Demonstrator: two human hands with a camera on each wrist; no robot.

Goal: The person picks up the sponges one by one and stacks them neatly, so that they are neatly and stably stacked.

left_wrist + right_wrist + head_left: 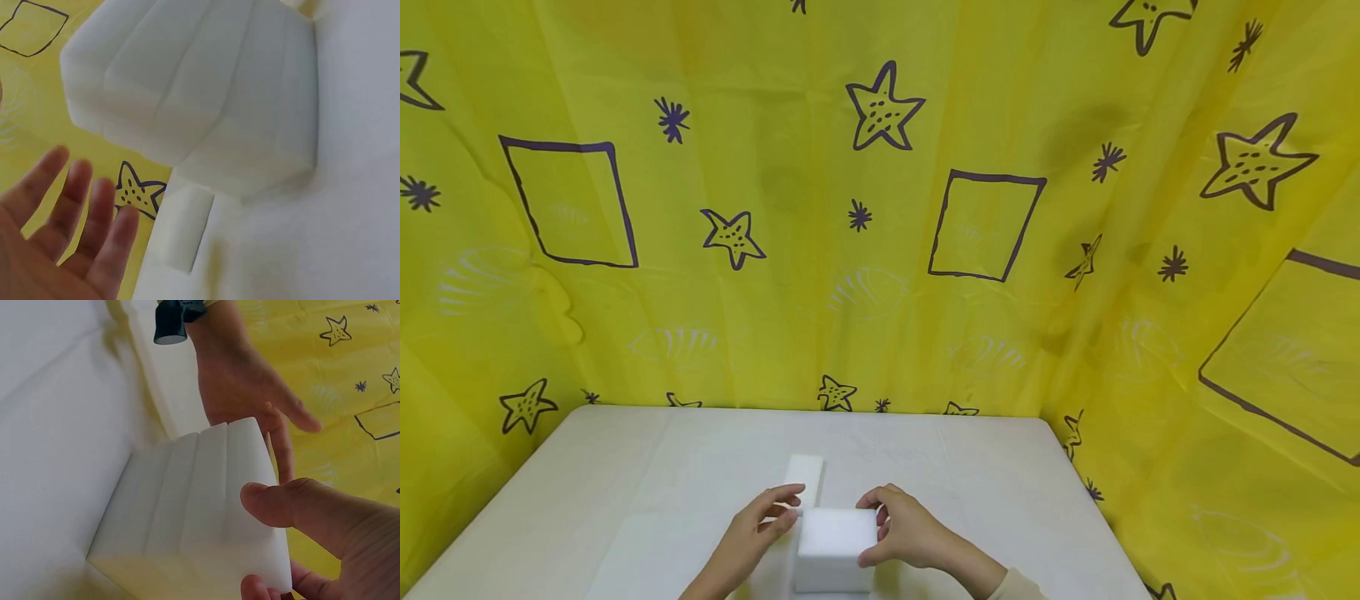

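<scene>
Several white foam blocks lie flat on one another in a stack (pixel 835 575) near the table's front, with their layered sides showing in the left wrist view. My right hand (pixel 917 533) holds the top block (pixel 250 469) at its right end, thumb on the near side and fingers round the far side. To the left of the stack is my left hand (pixel 748 533), its fingers (pixel 75 194) loosely bent and apart from the blocks in the left wrist view. Another white foam block (pixel 806 473) lies on the table behind the stack, partly hidden by it.
The white table (pixel 985 467) reaches back to a yellow curtain (pixel 805 317) with starfish and frame drawings, which also runs along both sides. A black device (pixel 178 322) is worn on the left wrist.
</scene>
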